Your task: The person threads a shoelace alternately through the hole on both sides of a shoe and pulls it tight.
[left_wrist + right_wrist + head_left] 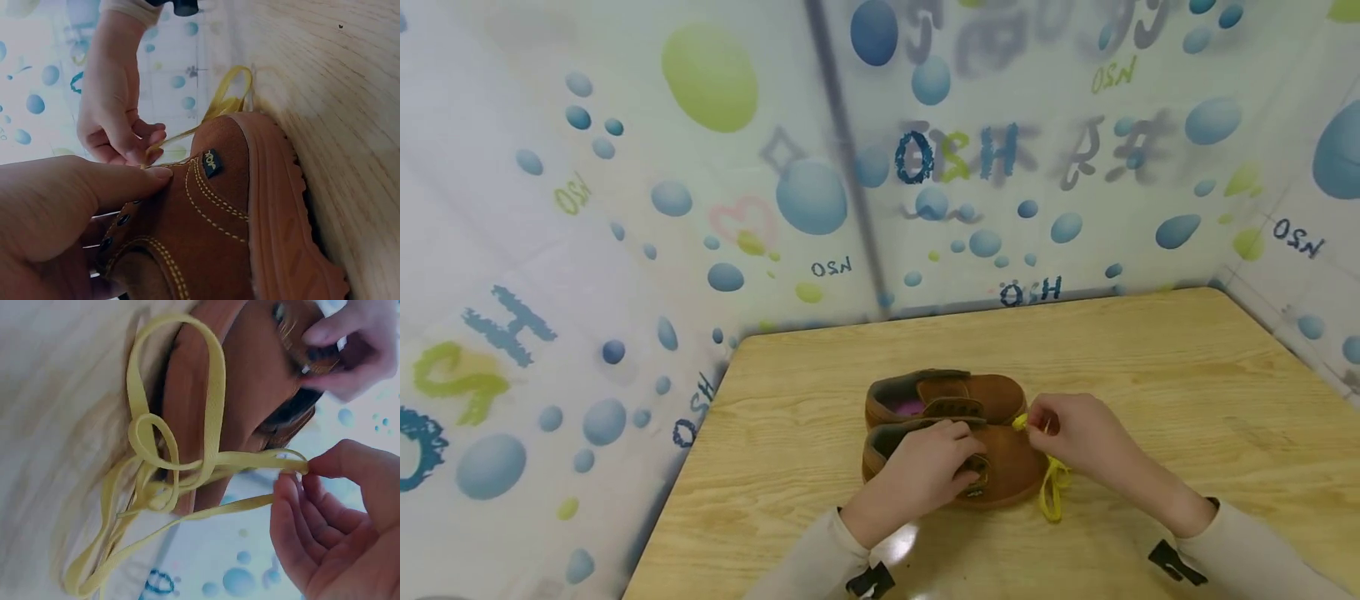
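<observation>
Two brown shoes stand side by side on the table, toes to the right in the head view. On the near shoe, my left hand pinches the eyelet flap, thumb on top and fingers beneath, as the left wrist view shows. Dark eyelets line that flap beside the thumb. Just past the toe, my right hand pinches a yellow shoelace between thumb and forefinger. The rest of the lace hangs in loose loops by the toe. The far shoe is touched by neither hand.
A light wood-grain table bears the shoes. Behind and beside it hangs a pale curtain printed with blue and green drops and letters. Dark straps sit at both sleeve cuffs.
</observation>
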`<state>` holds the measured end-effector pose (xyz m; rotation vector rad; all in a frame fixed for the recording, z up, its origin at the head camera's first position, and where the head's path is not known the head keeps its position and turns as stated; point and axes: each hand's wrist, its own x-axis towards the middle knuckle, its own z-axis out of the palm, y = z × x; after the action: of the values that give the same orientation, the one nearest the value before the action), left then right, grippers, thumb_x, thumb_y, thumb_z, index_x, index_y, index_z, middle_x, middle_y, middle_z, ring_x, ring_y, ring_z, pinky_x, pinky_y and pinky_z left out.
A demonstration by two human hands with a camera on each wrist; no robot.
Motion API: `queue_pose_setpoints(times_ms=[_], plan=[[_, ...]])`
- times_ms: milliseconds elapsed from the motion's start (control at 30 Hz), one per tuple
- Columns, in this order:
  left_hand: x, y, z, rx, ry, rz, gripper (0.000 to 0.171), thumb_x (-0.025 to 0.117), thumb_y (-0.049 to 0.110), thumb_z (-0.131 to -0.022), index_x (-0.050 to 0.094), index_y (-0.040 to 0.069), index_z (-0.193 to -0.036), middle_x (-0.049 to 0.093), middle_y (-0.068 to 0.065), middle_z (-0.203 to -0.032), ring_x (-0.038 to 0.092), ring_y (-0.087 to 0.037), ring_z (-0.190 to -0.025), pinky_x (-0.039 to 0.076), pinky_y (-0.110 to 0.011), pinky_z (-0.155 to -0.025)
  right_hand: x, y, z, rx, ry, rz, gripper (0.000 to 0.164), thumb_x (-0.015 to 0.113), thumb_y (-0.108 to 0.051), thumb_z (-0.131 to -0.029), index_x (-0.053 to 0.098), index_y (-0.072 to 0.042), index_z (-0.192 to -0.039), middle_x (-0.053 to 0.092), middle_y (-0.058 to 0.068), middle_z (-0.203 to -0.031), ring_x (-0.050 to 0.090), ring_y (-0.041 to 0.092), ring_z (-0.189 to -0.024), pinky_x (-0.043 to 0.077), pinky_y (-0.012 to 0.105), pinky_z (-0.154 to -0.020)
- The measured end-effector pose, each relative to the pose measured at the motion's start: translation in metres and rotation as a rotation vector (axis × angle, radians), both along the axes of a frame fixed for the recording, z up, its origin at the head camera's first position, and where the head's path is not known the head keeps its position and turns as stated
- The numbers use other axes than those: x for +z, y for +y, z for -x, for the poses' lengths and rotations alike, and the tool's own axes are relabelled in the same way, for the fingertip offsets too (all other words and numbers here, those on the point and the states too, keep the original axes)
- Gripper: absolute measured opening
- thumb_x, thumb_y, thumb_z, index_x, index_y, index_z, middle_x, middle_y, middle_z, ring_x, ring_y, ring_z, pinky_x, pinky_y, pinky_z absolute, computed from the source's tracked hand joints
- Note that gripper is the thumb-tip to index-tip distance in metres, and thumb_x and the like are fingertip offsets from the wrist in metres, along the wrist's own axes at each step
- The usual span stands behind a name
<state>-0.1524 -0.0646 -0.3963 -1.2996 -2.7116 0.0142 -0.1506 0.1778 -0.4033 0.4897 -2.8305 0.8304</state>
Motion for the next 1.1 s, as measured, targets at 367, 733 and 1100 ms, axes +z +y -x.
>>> queue_pose_setpoints(times_ms=[367, 733, 1100], plan=[[-0.005, 0.003, 0.000, 0.010, -0.020, -0.005, 0.025, 0.069, 0.038, -0.093, 0.070, 0.026, -0.114, 0.064, 0.010, -0.100, 0.062, -0.004, -0.088, 0.052, -0.015, -0.070, -0.004, 0.013, 0.003, -0.060, 0.065, -0.274, 0.013, 0.065, 0.003, -0.084, 0.072, -0.004, -0.092, 0.071, 0.006, -0.080, 0.058, 0.013, -0.062, 0.049, 0.031, -0.056], [-0.004, 0.001, 0.001, 0.006, -0.027, -0.062, 0.023, 0.071, 0.035, -0.091, 0.071, 0.023, -0.111, 0.064, 0.010, -0.095, 0.060, -0.003, -0.082, 0.049, -0.013, -0.067, 0.006, -0.025, -0.030, 0.178, 0.032, -0.025, 0.008, 0.077, -0.013, -0.083, 0.075, -0.019, -0.088, 0.073, -0.010, -0.081, 0.063, 0.000, -0.068, 0.048, 0.019, -0.059], [-0.005, 0.003, -0.001, 0.060, -0.087, -0.124, 0.019, 0.077, 0.031, -0.087, 0.071, 0.022, -0.102, 0.060, 0.010, -0.085, 0.057, -0.002, -0.076, 0.045, -0.014, -0.064, -0.012, -0.053, -0.041, 0.083, 0.224, -0.044, 0.024, 0.082, -0.006, -0.074, 0.065, -0.021, -0.079, 0.064, -0.014, -0.072, 0.054, -0.004, -0.064, 0.044, 0.018, -0.058]])
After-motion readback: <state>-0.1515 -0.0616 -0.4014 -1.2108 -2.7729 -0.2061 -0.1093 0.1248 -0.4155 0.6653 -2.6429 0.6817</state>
